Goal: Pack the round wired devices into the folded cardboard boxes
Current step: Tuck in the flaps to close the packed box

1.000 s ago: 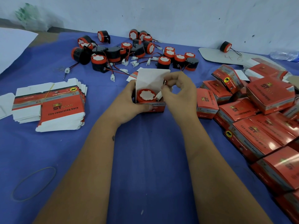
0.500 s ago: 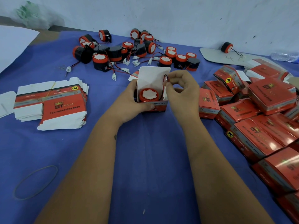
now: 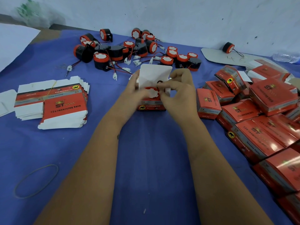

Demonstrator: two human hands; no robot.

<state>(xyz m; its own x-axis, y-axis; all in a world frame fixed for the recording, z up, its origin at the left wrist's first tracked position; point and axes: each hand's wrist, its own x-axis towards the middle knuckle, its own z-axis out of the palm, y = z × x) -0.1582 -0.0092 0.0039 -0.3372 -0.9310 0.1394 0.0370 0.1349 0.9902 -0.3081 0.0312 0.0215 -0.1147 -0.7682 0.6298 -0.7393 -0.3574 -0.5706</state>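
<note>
A small red cardboard box [image 3: 151,107] stands open on the blue table, its white lid flap [image 3: 154,73] upright. Inside it sits a round red-and-black device [image 3: 152,93] with a white face. My left hand [image 3: 134,93] grips the box's left side, thumb over the opening. My right hand [image 3: 178,90] pinches the device's wire and a white side flap at the box's right edge. Several loose round wired devices [image 3: 129,51] lie in a heap beyond the box.
A banded stack of flat unfolded boxes [image 3: 53,101] lies at the left. Several closed red boxes [image 3: 259,120] are piled at the right. A rubber band [image 3: 36,181] lies near left. One device [image 3: 228,47] rests on a white sheet far right.
My right hand has come down from the lid flap to the box's opening with the wire. My left thumb has shifted over the device. The box stays in place.
</note>
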